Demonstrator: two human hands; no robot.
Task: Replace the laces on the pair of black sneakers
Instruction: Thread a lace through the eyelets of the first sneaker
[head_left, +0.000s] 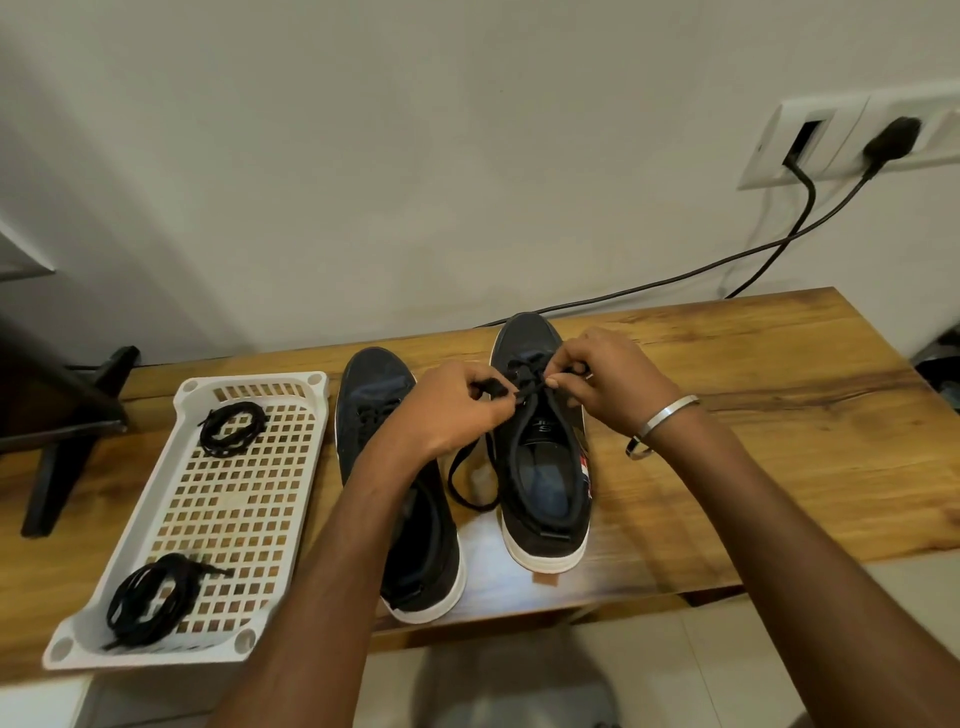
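Pinching is what both sets of fingers are doing: the left hand has its fingers curled round a stretch of black lace, and the right hand nips the same lace between thumb and fingertips just above the tongue of the right sneaker. The two hands sit close together over the upper eyelets, with the lace drawn short between them. A loose tail of it drops from the left hand and loops on the worktop between the two shoes.

The lace looks thin, soft and limp, so it will likely go wherever it is pulled and carry no shape of its own; a grip near the knot or the stiff tip should give the most control, and a firm pinch seems needed since woven cord can slide. Whether this lace is being loosened or tied cannot be told.

The left sneaker stands just beside its partner, toes toward the wall, partly under the left forearm. Both look light, with soft uppers and firmer white soles, easy to steady at the heel.

To the left, a white basket holds two coiled bundles of black laces, well apart.
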